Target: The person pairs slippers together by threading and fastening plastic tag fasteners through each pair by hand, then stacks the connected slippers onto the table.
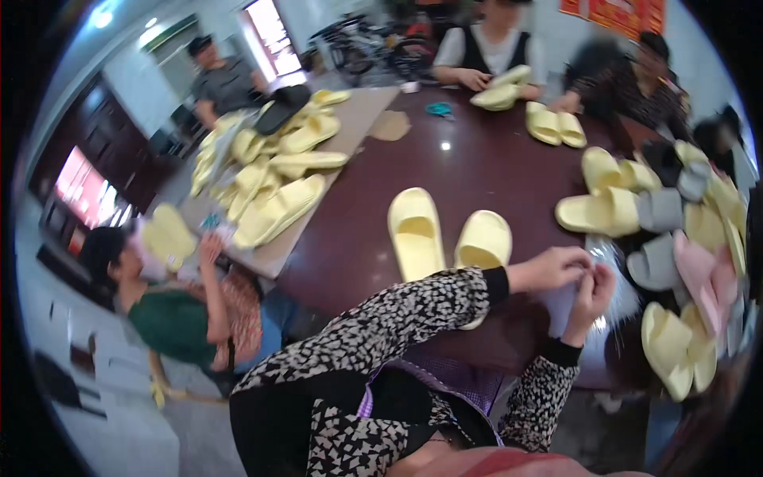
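Observation:
My left hand (550, 270) reaches across to the right, its fingers closed in a pinch. My right hand (592, 300) meets it there, fingers pinched too, the fingertips of both close together. Whatever lies between them is too small to make out. Just beside and beneath the hands is a bundle of clear, shiny plastic (616, 274) on the dark red table (358, 230). In front of me lie two pale yellow slippers, a left one (416, 230) and a right one (483, 238); my left sleeve covers part of them.
Yellow slippers (278, 211) are heaped on a board at the left. More yellow, grey (656, 262) and pink slippers (703, 278) crowd the right edge. Teal scissors (439, 110) lie at the far side. Several people sit around the table, some handling slippers.

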{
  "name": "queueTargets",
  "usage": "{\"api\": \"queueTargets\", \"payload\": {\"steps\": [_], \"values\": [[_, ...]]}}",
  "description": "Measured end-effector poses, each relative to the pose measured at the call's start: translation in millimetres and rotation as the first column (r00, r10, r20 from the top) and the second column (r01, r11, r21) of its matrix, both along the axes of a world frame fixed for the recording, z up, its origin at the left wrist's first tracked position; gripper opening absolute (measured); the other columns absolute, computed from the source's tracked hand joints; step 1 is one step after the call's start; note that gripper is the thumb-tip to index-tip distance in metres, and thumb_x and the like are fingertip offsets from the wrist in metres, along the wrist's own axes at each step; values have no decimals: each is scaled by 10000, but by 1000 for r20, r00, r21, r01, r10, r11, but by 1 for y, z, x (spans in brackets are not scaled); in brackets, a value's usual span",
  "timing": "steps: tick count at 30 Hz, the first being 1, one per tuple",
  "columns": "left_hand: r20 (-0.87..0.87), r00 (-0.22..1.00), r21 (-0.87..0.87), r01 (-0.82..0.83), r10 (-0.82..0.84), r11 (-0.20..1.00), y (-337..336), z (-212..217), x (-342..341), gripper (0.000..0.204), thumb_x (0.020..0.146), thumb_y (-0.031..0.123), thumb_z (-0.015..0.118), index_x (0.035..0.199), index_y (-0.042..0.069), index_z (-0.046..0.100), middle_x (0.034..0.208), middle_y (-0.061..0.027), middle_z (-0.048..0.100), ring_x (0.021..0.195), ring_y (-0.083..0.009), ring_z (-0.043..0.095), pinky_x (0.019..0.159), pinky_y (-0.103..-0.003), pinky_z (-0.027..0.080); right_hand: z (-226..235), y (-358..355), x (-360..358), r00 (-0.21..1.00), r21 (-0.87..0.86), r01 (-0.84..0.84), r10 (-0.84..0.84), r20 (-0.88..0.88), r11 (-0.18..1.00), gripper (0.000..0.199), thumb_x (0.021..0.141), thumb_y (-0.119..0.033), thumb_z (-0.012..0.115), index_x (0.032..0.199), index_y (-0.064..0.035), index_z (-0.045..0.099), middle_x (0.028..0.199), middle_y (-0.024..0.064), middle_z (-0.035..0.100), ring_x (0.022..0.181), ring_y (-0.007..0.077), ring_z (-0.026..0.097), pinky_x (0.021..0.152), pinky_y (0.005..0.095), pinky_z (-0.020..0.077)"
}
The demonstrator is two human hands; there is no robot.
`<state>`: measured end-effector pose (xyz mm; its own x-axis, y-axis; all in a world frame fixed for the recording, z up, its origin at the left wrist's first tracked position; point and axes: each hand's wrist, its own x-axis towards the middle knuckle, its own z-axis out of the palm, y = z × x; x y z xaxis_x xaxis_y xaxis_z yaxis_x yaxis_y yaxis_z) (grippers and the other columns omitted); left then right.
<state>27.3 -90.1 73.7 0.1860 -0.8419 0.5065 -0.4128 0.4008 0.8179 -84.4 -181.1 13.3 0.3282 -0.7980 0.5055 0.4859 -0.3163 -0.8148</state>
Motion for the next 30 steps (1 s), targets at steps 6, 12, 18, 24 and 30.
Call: {"api": "queueTargets", "payload": {"steps": [6, 12, 18, 24, 30], "values": [[16, 996, 65, -89, 89, 994, -6, -17, 3, 139, 857, 95, 607, 948, -9, 627, 831, -75, 649, 781, -152, 616, 701, -292, 500, 20, 2, -13, 989, 135, -133, 123, 80, 982, 150, 924, -66, 552, 1069, -29, 535, 851, 30, 589, 743, 119, 551, 644, 231, 447], [-257, 945, 189, -155, 201, 970, 0, -30, 16, 88, 889, 94, 599, 893, 10, 625, 775, -13, 614, 692, -74, 569, 611, -230, 476, 24, -17, -16, 947, 485, -295, 184, 264, 823, 214, 964, -214, 516, 1070, -33, 554, 851, 50, 633, 762, 132, 584, 691, 261, 448], [-563, 774, 178, -229, 290, 957, 7, -24, 20, 55, 877, 77, 589, 867, 26, 604, 721, -4, 572, 588, -73, 530, 564, -232, 484, -30, -57, 7, 985, 634, -175, 134, 112, 754, 333, 966, -276, 523, 1171, -14, 534, 1177, 119, 601, 1076, 224, 570, 881, 347, 453], [-670, 701, 103, -239, 245, 965, 32, -20, 37, 52, 882, 63, 587, 870, 13, 598, 736, -9, 572, 574, -68, 515, 565, -235, 490, -31, -57, 4, 995, 672, -100, 89, 51, 733, 349, 965, -244, 529, 1196, 17, 509, 1204, 141, 573, 1112, 249, 553, 917, 369, 444], [-587, 713, 123, -390, 384, 913, 74, -6, 46, 55, 889, 54, 584, 890, 3, 601, 740, -9, 576, 578, -62, 515, 568, -223, 474, -30, -54, 3, 995, 641, -94, 86, 44, 762, 353, 968, -218, 526, 1220, 27, 495, 1191, 142, 578, 1121, 248, 548, 931, 379, 439]]}}
